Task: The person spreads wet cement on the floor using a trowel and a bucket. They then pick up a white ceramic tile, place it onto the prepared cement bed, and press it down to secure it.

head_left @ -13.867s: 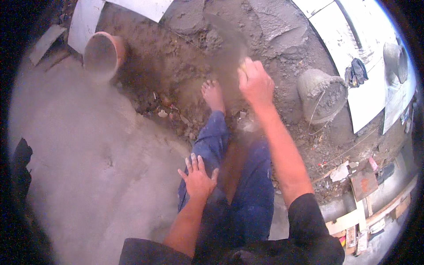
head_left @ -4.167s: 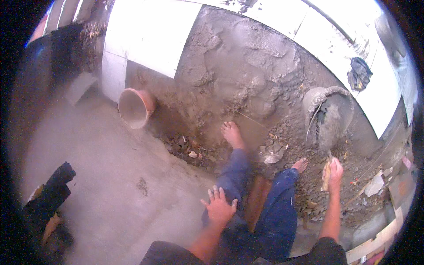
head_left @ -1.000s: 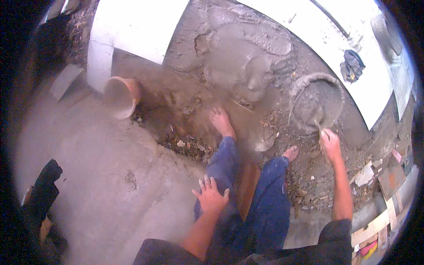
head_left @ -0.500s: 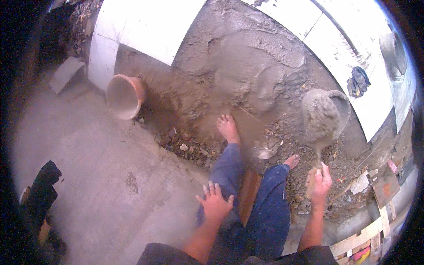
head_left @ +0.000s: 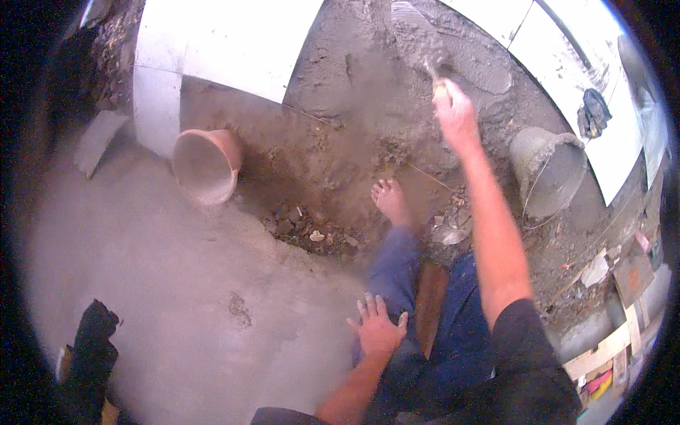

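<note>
Trowel (head_left: pixel 431 69) gripped by right hand (head_left: pixel 457 117) near one o'clock, at wet mortar (head_left: pixel 489 74) | left hand (head_left: pixel 381 333) laid, fingers spread, on trousered leg (head_left: pixel 398 262), five-thirty | mortar-crusted bucket (head_left: pixel 530 159) tilted, near three o'clock

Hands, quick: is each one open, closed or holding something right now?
Left hand: open, resting on the left leg.
Right hand: closed, holding a trowel.

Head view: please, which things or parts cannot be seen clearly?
In the head view:
Trowel: handle mostly covered by the right hand.
Left hand: palm turned down, out of sight.
Right foot: hidden behind the right forearm.
White tile: cut off by the upper edge.
Dark object, lower left: too dark to identify.
</note>
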